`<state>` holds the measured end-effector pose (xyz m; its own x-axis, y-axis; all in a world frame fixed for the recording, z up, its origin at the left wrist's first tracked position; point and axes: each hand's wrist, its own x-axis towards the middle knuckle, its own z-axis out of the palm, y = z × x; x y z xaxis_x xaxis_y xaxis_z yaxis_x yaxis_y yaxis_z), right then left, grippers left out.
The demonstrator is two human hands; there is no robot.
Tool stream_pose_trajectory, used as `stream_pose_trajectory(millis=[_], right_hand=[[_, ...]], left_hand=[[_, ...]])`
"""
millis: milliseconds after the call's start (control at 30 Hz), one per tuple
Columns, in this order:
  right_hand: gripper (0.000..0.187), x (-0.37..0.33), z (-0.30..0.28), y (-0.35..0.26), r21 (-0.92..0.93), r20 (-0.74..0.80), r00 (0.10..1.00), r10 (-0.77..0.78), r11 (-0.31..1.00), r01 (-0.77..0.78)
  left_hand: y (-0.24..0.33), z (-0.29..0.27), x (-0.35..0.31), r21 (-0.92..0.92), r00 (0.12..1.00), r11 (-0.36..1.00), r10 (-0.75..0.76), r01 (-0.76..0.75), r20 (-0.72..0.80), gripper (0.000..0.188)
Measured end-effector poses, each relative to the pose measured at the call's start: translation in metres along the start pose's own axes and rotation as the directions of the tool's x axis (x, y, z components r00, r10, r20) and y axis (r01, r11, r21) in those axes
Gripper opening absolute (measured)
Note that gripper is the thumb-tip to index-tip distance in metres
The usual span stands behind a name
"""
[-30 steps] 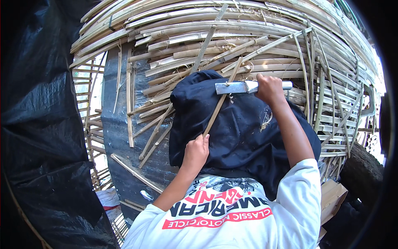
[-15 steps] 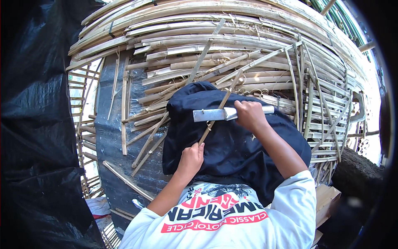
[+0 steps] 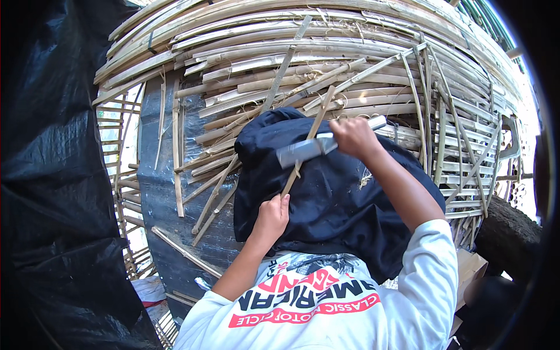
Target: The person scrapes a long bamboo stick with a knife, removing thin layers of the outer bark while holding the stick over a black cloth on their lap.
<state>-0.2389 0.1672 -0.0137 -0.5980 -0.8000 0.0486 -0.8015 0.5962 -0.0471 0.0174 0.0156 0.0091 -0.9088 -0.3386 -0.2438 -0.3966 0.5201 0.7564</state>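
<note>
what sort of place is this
Probably a simple bamboo workshop: long split strips lie piled ahead, a black plastic sheet hangs at the left, and the right hand holds a bladed tool.

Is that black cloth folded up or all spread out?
Spread out, but rumpled: the cloth drapes wide beneath the stick and knife, with loose wrinkles across it.

A dark blue-grey sheet [image 3: 156, 195], scuffed with pale marks, spreads out on the left. The left ends of many split bamboo strips [image 3: 224, 119], layered mostly crosswise, lie over it. Two thin strips [image 3: 177, 149] lie lengthwise on its far part; nearer the person, a loose strip [image 3: 186, 252] lies slantwise. Rumpled black cloth [image 3: 350, 213] bears pale shavings [image 3: 365, 179].
</note>
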Motion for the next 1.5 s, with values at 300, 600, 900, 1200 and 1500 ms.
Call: stream_pose_trajectory(millis=[300,600,900,1200,1500], right_hand=[[0.023,-0.031,-0.031,0.05,0.156,0.009,0.844,0.537,0.833,-0.531],[0.041,-0.076,-0.04,-0.012,0.795,0.145,0.866,0.479,0.465,-0.39],[0.062,-0.048,-0.016,-0.03,0.409,0.045,0.996,0.082,0.908,-0.093],[0.066,-0.022,0.004,0.014,0.202,-0.116,0.993,0.005,0.979,0.019],[0.067,-0.019,0.001,0.02,0.245,-0.076,0.962,0.262,0.94,-0.236]], left_hand=[[-0.007,0.003,-0.002,-0.136,0.998,0.988,0.066,-0.067,-0.011,0.038],[-0.027,-0.037,0.004,-0.372,0.619,0.566,-0.338,0.735,0.709,0.052],[-0.018,-0.012,-0.007,-0.409,0.864,0.783,-0.308,0.468,0.398,0.051],[-0.012,-0.004,-0.002,-0.409,0.88,0.796,-0.309,0.447,0.361,0.054],[-0.022,0.0,-0.003,-0.377,0.916,0.848,-0.271,0.373,0.295,0.056]])
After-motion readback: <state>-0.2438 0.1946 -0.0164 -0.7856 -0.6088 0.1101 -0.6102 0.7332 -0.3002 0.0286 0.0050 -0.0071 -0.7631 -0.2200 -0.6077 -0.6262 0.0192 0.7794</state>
